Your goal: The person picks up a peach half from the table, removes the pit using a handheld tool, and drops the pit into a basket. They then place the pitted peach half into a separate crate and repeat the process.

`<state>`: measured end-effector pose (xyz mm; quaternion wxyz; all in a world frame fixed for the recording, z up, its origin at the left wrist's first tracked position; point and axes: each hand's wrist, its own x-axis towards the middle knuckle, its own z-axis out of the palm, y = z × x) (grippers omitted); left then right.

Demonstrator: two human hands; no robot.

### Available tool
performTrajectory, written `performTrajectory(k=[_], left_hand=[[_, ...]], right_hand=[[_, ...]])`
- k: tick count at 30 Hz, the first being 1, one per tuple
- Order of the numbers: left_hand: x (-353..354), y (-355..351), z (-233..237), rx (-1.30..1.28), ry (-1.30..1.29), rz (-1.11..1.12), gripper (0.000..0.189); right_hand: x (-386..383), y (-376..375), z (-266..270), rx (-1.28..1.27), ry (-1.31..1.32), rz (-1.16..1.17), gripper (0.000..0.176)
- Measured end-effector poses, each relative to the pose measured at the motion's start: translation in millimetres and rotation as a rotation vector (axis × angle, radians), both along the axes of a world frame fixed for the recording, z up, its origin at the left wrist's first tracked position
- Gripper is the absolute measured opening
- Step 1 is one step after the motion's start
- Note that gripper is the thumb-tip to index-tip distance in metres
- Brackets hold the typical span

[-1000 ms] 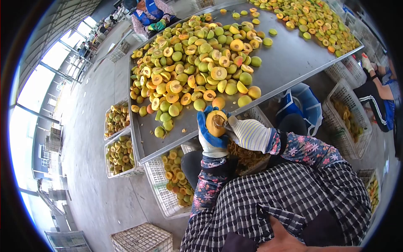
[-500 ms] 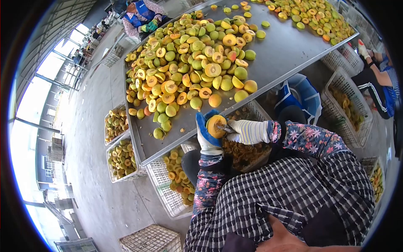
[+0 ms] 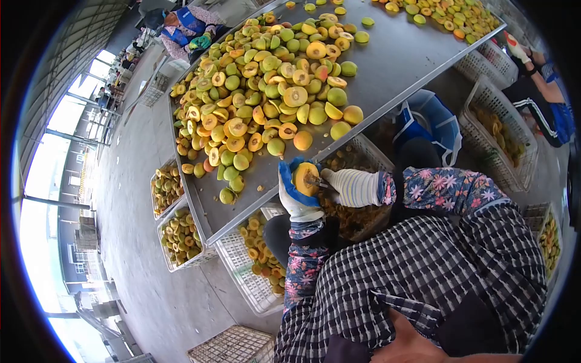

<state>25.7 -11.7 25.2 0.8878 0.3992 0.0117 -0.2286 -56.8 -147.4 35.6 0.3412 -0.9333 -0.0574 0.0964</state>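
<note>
My left hand (image 3: 297, 196), in a white and blue glove, is wrapped round a halved fruit (image 3: 306, 179) with its cut side facing right. My right hand (image 3: 353, 187), in a striped knit glove, grips a metal tool (image 3: 322, 182) whose tip touches the middle of the cut face. Both hands are just off the near edge of a metal table (image 3: 387, 91), above a crate of orange-brown scraps (image 3: 354, 222). On the table lies a big pile of green and yellow fruit (image 3: 266, 91), many of them halved.
Crates of fruit (image 3: 180, 237) stand on the floor at left, and another (image 3: 263, 257) is below the table corner. A blue bucket (image 3: 445, 124) and more crates (image 3: 499, 136) are at right. Co-workers (image 3: 184, 30) are at the upper left and right.
The view has shifted a little, so the table and pile appear further left. The tool has moved slightly against the cut face, and the fruit has turned a little in my left hand.
</note>
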Motion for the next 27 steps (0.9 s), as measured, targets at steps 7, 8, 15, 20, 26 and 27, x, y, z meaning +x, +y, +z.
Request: performTrajectory(k=[7,8,15,20,26,27], left_hand=[[-3.1,-5.1,2.3,-0.021,-0.002,0.087,0.037],[-1.2,-1.5,-1.1,-0.044,-0.008,0.025,0.036],[23.4,13.6,-29.7,-0.059,0.006,-0.353,0.052],[-2.7,0.2,-13.4,-0.047,0.048,0.003,0.066],[1.6,-3.9,-32.8,0.690,-0.865,0.190,0.044],[4.5,-1.5,-33.2,0.768,-0.986,0.176,0.038]], right_hand=[[-4.9,5.6,-16.5,0.165,-0.117,-0.021,0.033],[0.3,-1.1,-23.2,0.012,-0.103,0.115,0.030],[8.9,-10.1,-35.4,0.319,-0.026,0.119,0.037],[12.7,-24.8,-19.2,0.332,-0.008,0.154,0.042],[15.6,-11.8,-48.7,0.254,-0.262,0.080,0.041],[12.0,-12.6,-23.7,0.423,0.052,0.022,0.038]])
